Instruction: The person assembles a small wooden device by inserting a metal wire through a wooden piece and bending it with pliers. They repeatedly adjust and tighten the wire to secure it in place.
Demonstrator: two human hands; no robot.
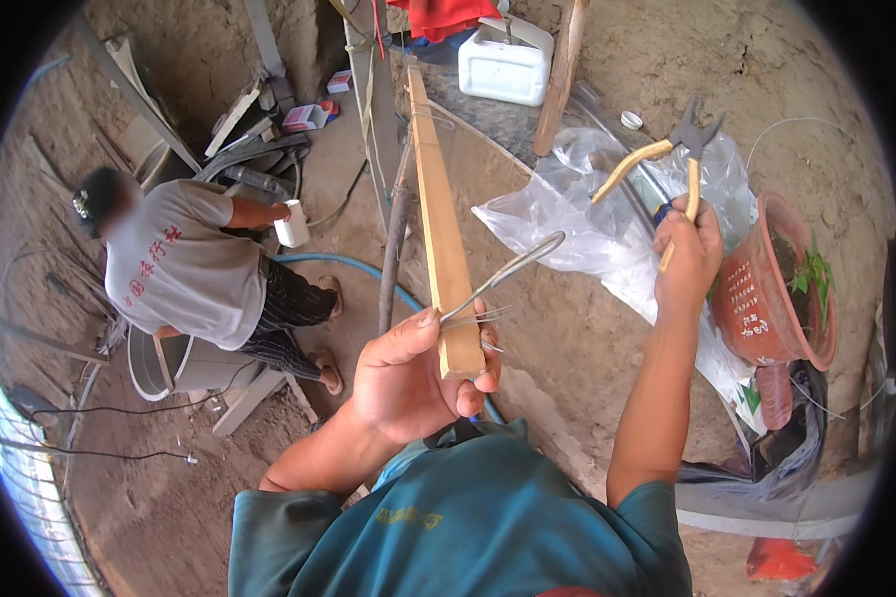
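Observation:
My left hand [408,376] is closed around the near end of a long squared wooden strip [438,219]. A bent, doubled wire [518,264] crosses that end beside my thumb, with thin wire ends poking out at the right. In my right hand [689,257] is a pair of pliers [692,139] with yellow handles, its jaws and handles spread apart. The same hand also holds a long thin metal shaft with a blue collar [662,212], apparently a screwdriver; its handle is partly hidden by my fingers.
At the left a person [194,259] bends over, holding a white container [292,225], beside a grey bucket [159,363]. A potted plant [767,289] stands right, near clear plastic sheeting [567,214]. A white jug [505,65], a wooden post [560,80] and a blue hose [353,264] lie beyond.

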